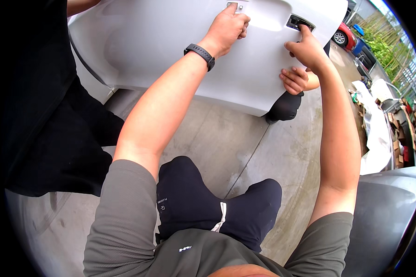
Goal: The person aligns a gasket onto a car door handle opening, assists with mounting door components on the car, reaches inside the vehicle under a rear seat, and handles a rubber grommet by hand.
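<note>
A white car door panel [152, 55] fills the upper middle. My left hand [224, 32] is closed, a finger touching a small metal fitting [240, 8] at the top; anything inside its curled fingers is hidden. My right hand [307, 51] has a finger in the dark handle opening [296, 21], with the other visible digits apart from it. Below my right hand, another person's hand [293, 81] rests against the door, fingers bent.
A person in black [46, 129] stands close at left, beside the door. A dark knee [282, 106] shows beneath the door. Grey bodywork [383, 217] is at lower right. Scrap cardboard [397, 134], white sheeting [372, 115] and a red car [342, 37] are farther right.
</note>
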`<move>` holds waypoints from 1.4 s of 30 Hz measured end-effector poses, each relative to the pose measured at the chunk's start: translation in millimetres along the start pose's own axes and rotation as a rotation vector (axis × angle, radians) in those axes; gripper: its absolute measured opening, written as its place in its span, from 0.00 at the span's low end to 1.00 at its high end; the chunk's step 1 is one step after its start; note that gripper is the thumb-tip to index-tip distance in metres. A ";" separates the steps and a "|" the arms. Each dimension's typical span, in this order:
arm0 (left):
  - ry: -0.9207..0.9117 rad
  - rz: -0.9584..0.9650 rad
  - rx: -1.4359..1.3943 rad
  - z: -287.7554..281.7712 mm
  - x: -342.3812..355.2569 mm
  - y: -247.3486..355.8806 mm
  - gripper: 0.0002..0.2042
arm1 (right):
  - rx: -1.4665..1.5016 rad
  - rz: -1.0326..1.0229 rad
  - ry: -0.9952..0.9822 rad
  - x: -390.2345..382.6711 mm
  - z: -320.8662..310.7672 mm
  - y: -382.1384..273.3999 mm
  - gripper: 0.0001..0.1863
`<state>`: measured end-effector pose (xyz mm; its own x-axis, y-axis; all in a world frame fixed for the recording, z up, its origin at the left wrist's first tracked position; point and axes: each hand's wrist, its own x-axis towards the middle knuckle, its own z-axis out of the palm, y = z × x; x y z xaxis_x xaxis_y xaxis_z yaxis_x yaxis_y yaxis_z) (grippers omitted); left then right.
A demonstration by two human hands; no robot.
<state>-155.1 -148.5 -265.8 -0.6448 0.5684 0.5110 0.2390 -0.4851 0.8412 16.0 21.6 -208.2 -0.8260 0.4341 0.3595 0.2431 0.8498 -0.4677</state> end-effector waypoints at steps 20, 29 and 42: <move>0.014 -0.065 0.035 12.1 -12.1 19.5 0.36 | 0.039 0.028 0.016 -1.0 0.8 2.9 0.40; 0.012 -0.070 0.007 12.0 -13.3 20.0 0.36 | 0.045 0.018 0.003 0.7 2.4 4.8 0.40; 0.030 -0.066 0.053 13.6 -16.0 23.0 0.24 | 0.047 -0.014 0.019 5.1 5.7 13.4 0.42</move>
<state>-129.4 -159.7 -252.2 -0.6814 0.5778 0.4494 0.2327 -0.4111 0.8814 12.2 33.6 -217.3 -0.8192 0.4281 0.3815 0.2067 0.8410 -0.5000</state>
